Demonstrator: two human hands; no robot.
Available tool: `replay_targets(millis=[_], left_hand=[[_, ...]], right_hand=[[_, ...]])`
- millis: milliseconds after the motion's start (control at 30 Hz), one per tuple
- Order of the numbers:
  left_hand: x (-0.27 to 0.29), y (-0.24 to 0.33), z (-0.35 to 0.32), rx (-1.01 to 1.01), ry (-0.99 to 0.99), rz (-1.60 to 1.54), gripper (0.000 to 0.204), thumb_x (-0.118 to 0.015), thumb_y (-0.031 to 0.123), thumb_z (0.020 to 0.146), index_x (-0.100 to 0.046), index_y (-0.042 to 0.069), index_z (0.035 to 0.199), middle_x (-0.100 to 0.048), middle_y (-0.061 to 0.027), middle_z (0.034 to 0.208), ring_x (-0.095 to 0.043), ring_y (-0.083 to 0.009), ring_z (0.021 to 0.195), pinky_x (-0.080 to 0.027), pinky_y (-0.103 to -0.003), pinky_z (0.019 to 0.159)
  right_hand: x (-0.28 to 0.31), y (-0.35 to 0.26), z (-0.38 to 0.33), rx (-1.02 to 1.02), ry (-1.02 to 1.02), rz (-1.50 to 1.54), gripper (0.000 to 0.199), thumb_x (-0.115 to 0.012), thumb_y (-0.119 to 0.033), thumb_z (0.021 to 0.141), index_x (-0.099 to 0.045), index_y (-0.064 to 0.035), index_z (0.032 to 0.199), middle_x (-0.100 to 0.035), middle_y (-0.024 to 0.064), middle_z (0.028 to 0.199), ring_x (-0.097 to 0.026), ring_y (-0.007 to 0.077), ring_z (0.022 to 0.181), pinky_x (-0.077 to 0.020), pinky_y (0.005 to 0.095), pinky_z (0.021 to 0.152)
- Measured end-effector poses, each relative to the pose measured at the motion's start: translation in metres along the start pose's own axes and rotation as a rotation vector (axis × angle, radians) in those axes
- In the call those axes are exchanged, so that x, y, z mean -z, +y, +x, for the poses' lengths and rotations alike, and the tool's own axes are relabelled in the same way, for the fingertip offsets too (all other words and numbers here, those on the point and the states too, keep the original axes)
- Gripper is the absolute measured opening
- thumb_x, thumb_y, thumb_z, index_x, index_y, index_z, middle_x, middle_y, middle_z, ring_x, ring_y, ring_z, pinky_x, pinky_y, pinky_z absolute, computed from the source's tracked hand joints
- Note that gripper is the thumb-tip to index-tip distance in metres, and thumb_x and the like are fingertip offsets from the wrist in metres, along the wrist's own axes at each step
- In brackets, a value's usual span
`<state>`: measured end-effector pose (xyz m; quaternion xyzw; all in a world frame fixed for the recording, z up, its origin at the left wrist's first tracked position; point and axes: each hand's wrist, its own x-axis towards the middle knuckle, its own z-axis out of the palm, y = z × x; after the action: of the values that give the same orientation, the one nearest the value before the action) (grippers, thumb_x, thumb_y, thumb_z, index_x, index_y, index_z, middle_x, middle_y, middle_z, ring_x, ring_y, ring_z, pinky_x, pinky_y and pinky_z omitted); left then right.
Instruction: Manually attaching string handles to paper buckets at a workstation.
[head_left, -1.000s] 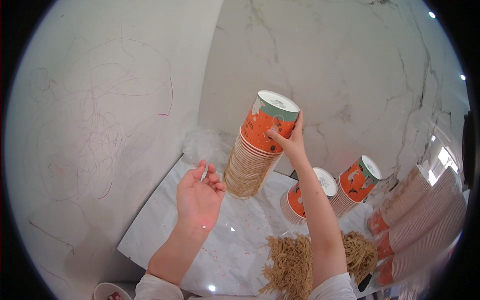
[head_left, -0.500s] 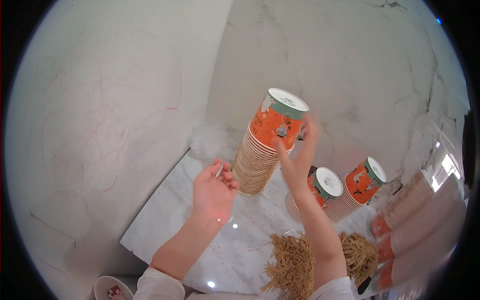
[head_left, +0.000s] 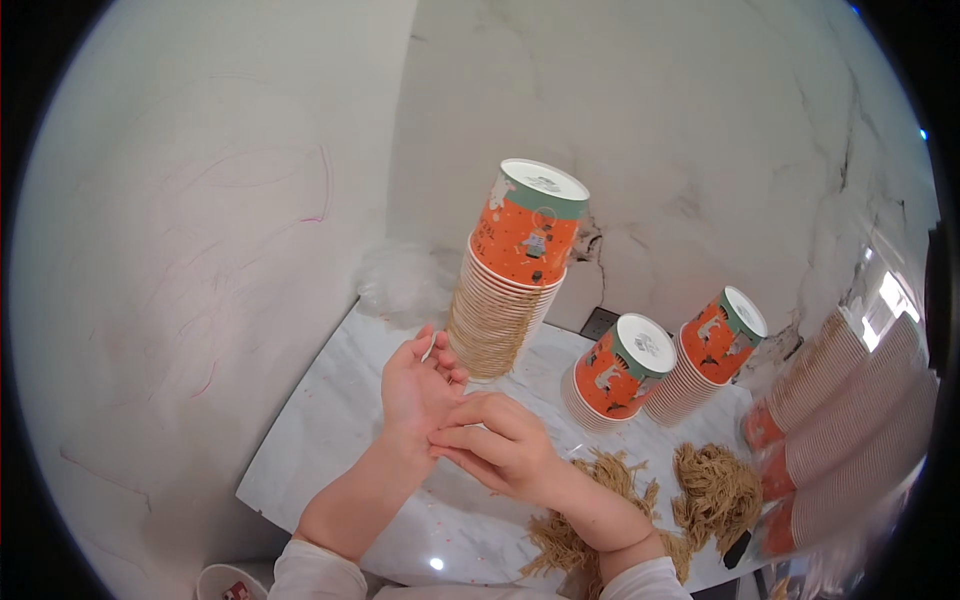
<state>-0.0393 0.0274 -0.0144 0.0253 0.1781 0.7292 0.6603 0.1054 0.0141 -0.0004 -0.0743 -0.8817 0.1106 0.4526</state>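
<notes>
My left hand (head_left: 415, 388) is palm up, fingers curled, with a small thin white piece (head_left: 430, 347) held between thumb and fingers. My right hand (head_left: 495, 445) reaches across to my left wrist, its fingertips pinched together against the skin there. Whatever the pinch holds is hidden. Just beyond my left hand stands a tall stack of upside-down paper cups (head_left: 525, 240), orange and green with white bases. Tan strands (head_left: 485, 330) wrap round the stacked rims below the top cup.
Two shorter cup stacks, a nearer one (head_left: 610, 375) and a farther one (head_left: 715, 340), stand right. Tan stringy bundles (head_left: 715, 490) lie in front. Plastic-wrapped cup stacks (head_left: 840, 430) line the right edge. Clear plastic (head_left: 400, 280) lies by the wall. A white bin (head_left: 215, 580) stands lower left.
My right hand has left the side of the tall cup stack and come down to my left wrist, where a small pale dot showed before. My left hand keeps its white piece.
</notes>
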Motion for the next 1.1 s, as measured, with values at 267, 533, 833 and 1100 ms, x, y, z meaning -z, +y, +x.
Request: replay_targets(millis=[267, 533, 833, 1100], left_hand=[[-0.002, -0.001, -0.002, -0.02, 0.086, 0.006, 0.019, -0.056, 0.011, 0.091, -0.054, 0.011, 0.11, -0.057, -0.0014, 0.1, -0.05, -0.0119, 0.077, -0.041, -0.029, 0.071], [-0.005, -0.005, -0.001, 0.018, 0.093, 0.014, 0.018, -0.057, 0.011, 0.091, -0.054, 0.011, 0.109, -0.057, -0.0011, 0.101, -0.048, -0.0112, 0.076, -0.04, -0.028, 0.071], [-0.001, -0.001, 0.006, -0.007, 0.095, 0.038, 0.015, -0.058, 0.012, 0.093, -0.055, 0.01, 0.107, -0.057, -0.0003, 0.099, -0.048, -0.0106, 0.075, -0.04, -0.028, 0.07], [0.003, -0.007, 0.007, 0.029, 0.084, 0.055, 0.016, -0.059, 0.012, 0.092, -0.055, 0.01, 0.108, -0.057, -0.0005, 0.099, -0.05, -0.0116, 0.076, -0.042, -0.029, 0.071]], right_hand=[[0.086, 0.017, -0.03, -0.37, -0.112, -0.367, 0.022, -0.075, 0.003, 0.079, -0.074, -0.0049, 0.099, -0.07, 0.009, 0.088, -0.068, 0.023, 0.083, -0.0532, 0.034, 0.069], [0.166, 0.071, -0.093, -0.709, 0.033, -0.895, 0.027, -0.081, -0.004, 0.073, -0.074, 0.0005, 0.099, -0.068, 0.014, 0.096, -0.068, 0.0256, 0.081, -0.0529, 0.0351, 0.071], [0.179, 0.094, -0.1, -1.004, 0.075, -0.673, 0.024, -0.081, -0.001, 0.07, -0.069, 0.0015, 0.091, -0.066, 0.0131, 0.09, -0.066, 0.0311, 0.083, -0.0539, 0.0392, 0.074], [0.151, 0.109, -0.096, -0.909, 0.169, -0.75, 0.021, -0.081, -0.008, 0.073, -0.066, -0.0014, 0.085, -0.064, 0.0105, 0.089, -0.064, 0.0296, 0.087, -0.0519, 0.0405, 0.074]])
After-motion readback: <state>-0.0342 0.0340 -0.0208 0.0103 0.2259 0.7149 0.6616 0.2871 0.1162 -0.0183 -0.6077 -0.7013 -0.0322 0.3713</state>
